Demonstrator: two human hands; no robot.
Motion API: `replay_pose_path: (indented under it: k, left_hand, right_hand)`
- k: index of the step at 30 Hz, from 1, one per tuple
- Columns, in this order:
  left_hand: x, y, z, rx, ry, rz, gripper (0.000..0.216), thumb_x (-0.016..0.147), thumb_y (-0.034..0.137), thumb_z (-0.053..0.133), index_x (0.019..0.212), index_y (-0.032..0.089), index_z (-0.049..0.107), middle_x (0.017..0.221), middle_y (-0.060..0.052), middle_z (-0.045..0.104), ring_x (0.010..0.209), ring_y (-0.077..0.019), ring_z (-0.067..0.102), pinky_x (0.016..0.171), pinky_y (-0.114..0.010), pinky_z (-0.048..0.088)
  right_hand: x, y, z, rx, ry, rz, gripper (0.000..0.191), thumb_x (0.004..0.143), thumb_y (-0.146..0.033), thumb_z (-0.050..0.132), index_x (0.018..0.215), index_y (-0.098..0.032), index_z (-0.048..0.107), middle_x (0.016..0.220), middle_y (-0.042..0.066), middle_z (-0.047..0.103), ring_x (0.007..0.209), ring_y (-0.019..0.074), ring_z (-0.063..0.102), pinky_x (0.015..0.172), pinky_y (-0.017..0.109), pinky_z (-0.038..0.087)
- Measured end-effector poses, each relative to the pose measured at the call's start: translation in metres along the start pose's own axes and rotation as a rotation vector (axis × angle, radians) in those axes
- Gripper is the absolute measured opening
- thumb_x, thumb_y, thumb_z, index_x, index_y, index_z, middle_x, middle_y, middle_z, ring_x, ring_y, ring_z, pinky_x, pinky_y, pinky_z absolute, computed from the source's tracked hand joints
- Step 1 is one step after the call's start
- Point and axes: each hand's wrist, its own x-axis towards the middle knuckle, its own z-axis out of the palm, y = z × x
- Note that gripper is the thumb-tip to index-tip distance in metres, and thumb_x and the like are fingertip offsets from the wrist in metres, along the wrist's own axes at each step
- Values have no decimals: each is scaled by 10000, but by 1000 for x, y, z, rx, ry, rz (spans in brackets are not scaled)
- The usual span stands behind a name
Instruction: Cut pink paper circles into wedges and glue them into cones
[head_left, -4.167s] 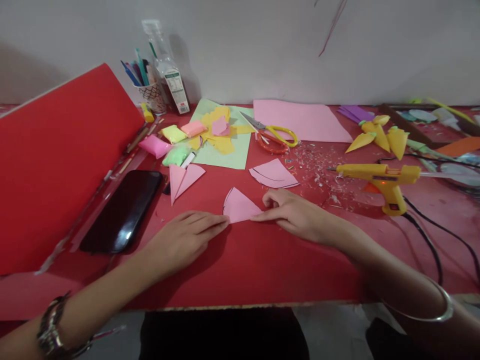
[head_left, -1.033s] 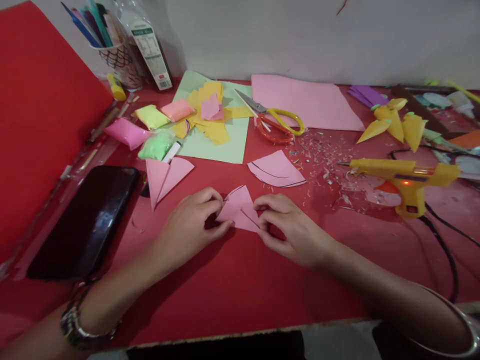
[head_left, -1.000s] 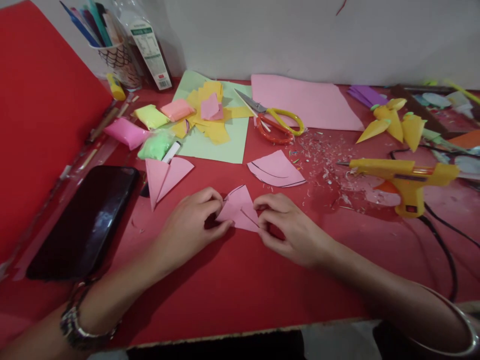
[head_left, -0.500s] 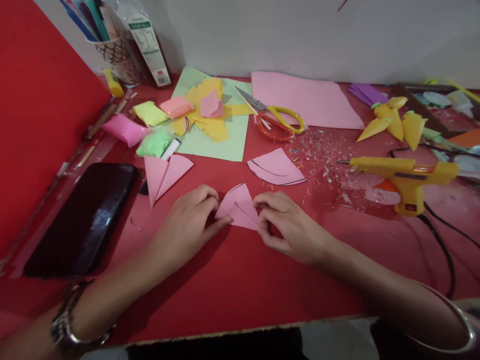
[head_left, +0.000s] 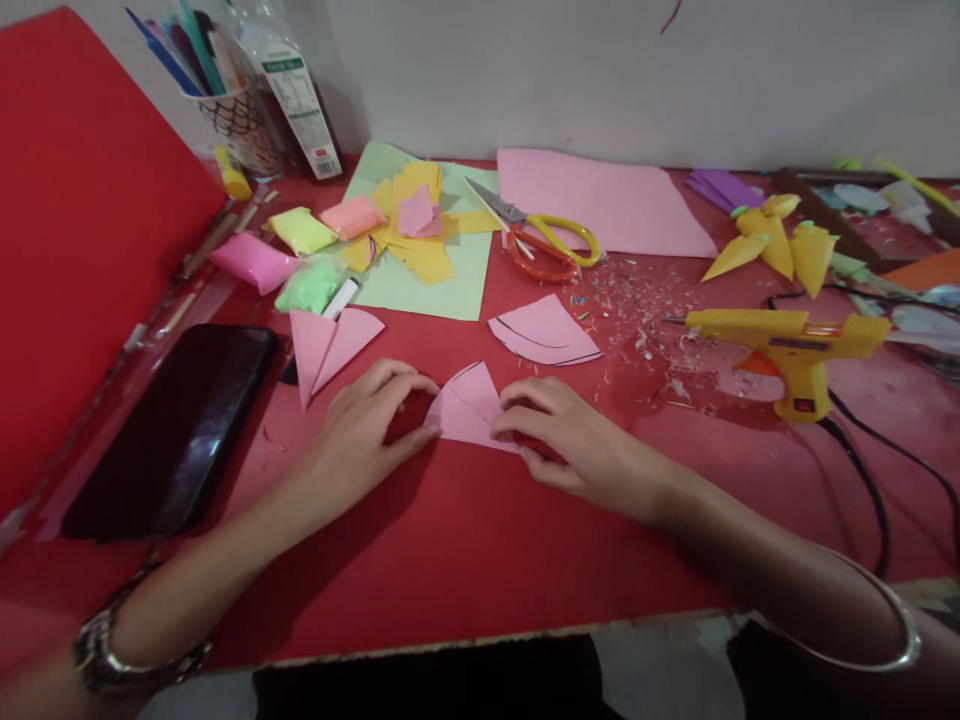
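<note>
A small folded piece of pink paper (head_left: 465, 408) lies flat on the red tabletop between my hands, with a dark line along its upper edge. My left hand (head_left: 375, 410) holds its left corner, thumb below and curled index finger above. On the right side, the fingers of my right hand (head_left: 559, 435) are bent and press the paper's lower right corner. Just beyond sits another pink paper piece (head_left: 546, 330) with black curved lines. To the left rests a folded pink paper cone shape (head_left: 330, 350).
A phone (head_left: 172, 430) lies at left. Yellow-and-red-handled scissors (head_left: 551, 235) rest on pink and green sheets. A yellow glue gun (head_left: 795, 340) with a black cord lies at right, beside paper scraps. Behind stand a pen cup (head_left: 236, 125) and a bottle (head_left: 300, 110).
My right fingers have moved inward onto the paper's right part, and my left thumb has slid back toward its left corner. The whole view has shifted slightly.
</note>
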Motion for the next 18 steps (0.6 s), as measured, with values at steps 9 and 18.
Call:
replay_pose_path:
  k: [9,18]
  left_hand:
    - [1,-7,-6,5,-35,27,337,805,424,466,1073,228,522,1012,-35,492,795,-160,520,734,-316,453]
    - [-13,8,-1,383,98,341,371,833,96,353,1083,291,545,1138,-56,491,986,-218,475,839,-376,384]
  right_hand:
    - [-3,4,-8,3,-51,-30,330,710,24,413,858,-182,624,1030,72,512,982,171,481,854,317,403]
    - [-5,2,-9,14,-39,-37,344,719,22,417,889,-181,636,1056,75,523,1008,166,490,895,334,393]
